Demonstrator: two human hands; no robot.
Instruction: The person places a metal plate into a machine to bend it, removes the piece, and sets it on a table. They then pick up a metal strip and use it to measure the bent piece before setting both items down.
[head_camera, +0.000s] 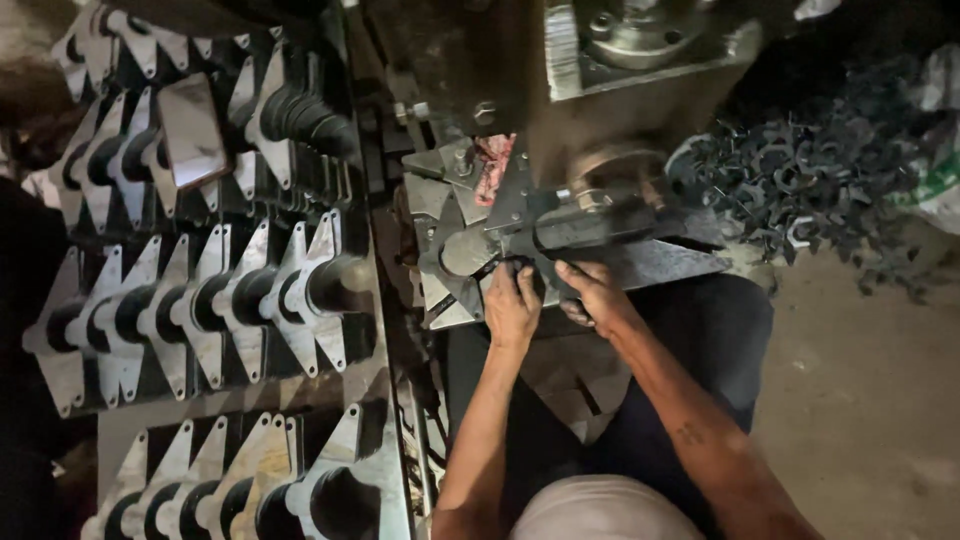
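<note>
Dim, grainy view (upper corners black), with glare on metal.

Dim workshop, dusty concrete floor (860, 400), racks of stacked metal brackets (200, 300), dark scrap heap (810, 180).

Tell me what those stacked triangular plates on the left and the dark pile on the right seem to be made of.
The triangular plates look like bare sheet metal, probably steel: silvery grey faces with dull glints and sharp cut edges. The pile of small curved pieces looks like darker, unpolished metal, though it is too dim to be sure.
</note>
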